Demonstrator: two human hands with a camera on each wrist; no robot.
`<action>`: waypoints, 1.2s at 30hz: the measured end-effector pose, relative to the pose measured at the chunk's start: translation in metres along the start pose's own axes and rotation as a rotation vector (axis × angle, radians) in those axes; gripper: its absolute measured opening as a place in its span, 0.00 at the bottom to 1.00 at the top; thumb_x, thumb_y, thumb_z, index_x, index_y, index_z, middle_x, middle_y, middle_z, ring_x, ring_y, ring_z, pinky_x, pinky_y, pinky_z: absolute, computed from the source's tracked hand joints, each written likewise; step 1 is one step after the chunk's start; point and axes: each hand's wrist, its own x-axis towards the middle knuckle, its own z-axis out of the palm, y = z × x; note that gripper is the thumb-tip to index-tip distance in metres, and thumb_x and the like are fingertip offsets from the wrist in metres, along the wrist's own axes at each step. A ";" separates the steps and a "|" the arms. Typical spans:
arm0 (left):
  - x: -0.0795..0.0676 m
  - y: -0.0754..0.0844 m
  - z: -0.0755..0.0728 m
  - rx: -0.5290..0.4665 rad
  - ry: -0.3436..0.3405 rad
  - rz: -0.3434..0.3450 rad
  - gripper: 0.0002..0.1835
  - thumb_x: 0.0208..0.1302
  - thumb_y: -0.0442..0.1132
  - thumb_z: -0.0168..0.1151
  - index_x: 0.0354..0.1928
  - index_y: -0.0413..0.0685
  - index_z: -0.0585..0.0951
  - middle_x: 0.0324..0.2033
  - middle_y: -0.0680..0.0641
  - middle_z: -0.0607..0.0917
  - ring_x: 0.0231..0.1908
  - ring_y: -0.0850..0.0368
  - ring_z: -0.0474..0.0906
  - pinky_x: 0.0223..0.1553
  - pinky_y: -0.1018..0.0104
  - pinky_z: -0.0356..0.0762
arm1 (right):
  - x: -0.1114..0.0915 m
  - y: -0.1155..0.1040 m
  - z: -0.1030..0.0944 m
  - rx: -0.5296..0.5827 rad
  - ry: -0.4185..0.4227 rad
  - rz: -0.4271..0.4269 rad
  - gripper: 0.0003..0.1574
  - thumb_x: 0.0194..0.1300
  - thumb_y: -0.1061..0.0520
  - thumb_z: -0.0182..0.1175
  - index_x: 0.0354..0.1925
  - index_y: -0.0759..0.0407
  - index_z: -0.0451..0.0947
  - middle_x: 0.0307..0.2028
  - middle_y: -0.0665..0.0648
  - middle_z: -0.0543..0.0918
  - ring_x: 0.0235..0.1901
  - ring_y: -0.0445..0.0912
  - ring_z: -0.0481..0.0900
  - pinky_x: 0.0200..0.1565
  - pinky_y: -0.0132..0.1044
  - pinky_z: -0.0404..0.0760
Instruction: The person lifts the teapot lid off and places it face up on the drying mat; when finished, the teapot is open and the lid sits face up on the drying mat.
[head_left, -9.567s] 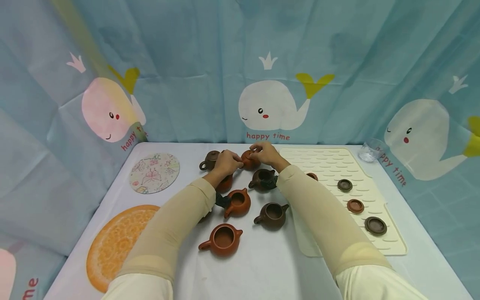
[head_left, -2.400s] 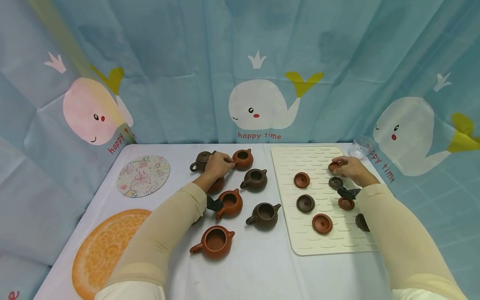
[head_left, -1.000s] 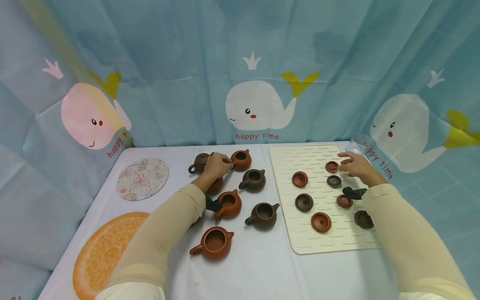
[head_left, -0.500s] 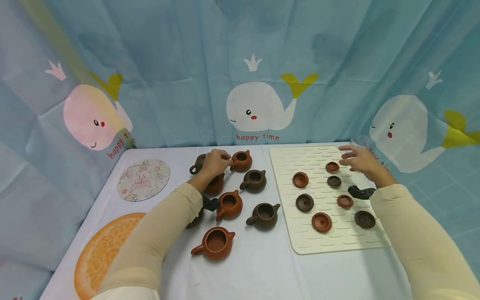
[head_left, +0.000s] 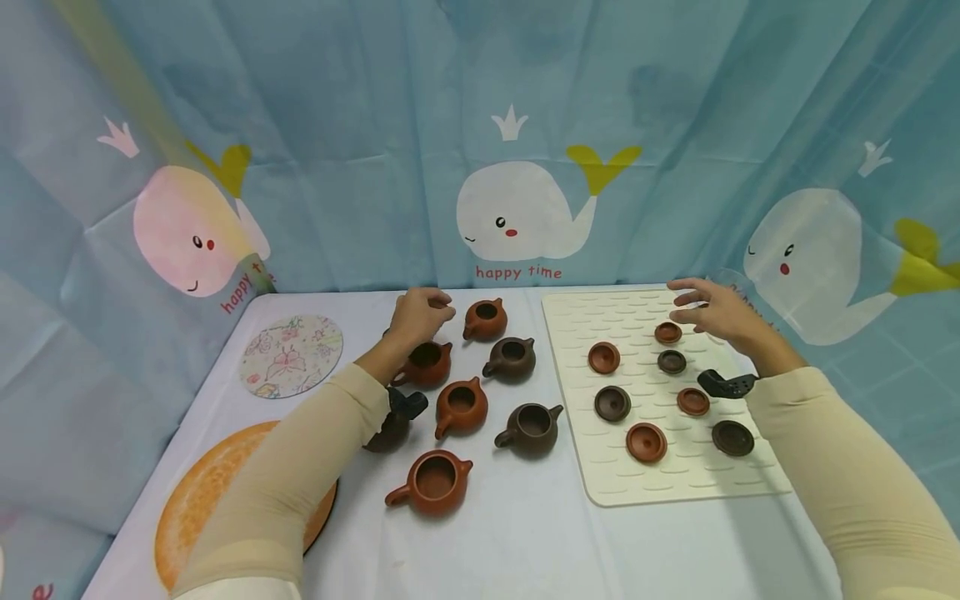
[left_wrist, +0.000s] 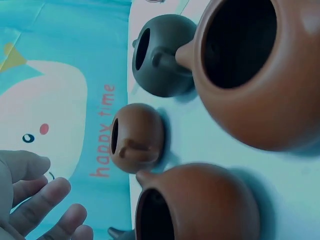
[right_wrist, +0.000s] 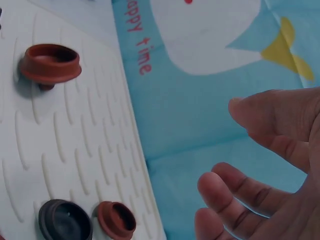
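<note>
My left hand [head_left: 420, 319] hovers with loosely bent fingers over the back left teapots and holds nothing. It hides most of a dark teapot behind it. Close by stand a reddish teapot [head_left: 424, 375] and a small orange lidless teapot [head_left: 487, 332]. My right hand [head_left: 716, 315] is raised over the far right of the cream mat [head_left: 600, 312], fingers spread and free. Below it lie a small red lid [head_left: 667, 333] and a small dark lid [head_left: 671, 361]. In the right wrist view one red lid [right_wrist: 50, 67] rests upside down, knob underneath.
More lidless teapots stand mid-table, including a dark teapot [head_left: 531, 442] and a front orange teapot [head_left: 437, 500]. Several other lids, such as a dark lid [head_left: 612, 404], lie on the mat. A patterned round mat [head_left: 288, 358] and an orange-slice mat [head_left: 195, 483] are at left.
Earlier both hands were at the back orange teapot. My right hand then set a small red lid on the mat, let go and rose. My left hand has lifted away from the teapots.
</note>
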 end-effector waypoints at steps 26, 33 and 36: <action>-0.010 -0.044 -0.033 -0.054 0.109 -0.067 0.13 0.62 0.41 0.64 0.46 0.44 0.84 0.42 0.43 0.85 0.46 0.46 0.78 0.45 0.53 0.76 | -0.012 -0.074 0.008 -0.022 -0.070 -0.163 0.36 0.67 0.55 0.63 0.69 0.56 0.63 0.58 0.66 0.71 0.47 0.56 0.76 0.44 0.51 0.73; -0.012 -0.060 -0.036 -0.065 0.123 -0.137 0.14 0.62 0.41 0.64 0.48 0.43 0.84 0.42 0.41 0.84 0.40 0.47 0.79 0.38 0.56 0.78 | -0.012 -0.089 0.014 -0.027 -0.088 -0.213 0.36 0.66 0.56 0.63 0.69 0.55 0.64 0.58 0.64 0.71 0.47 0.55 0.75 0.45 0.54 0.73; -0.013 -0.066 -0.036 -0.069 0.124 -0.169 0.16 0.62 0.40 0.63 0.50 0.41 0.83 0.42 0.40 0.84 0.38 0.47 0.81 0.37 0.57 0.78 | -0.011 -0.096 0.015 -0.037 -0.092 -0.233 0.35 0.66 0.56 0.63 0.68 0.54 0.64 0.58 0.62 0.72 0.47 0.54 0.75 0.45 0.53 0.73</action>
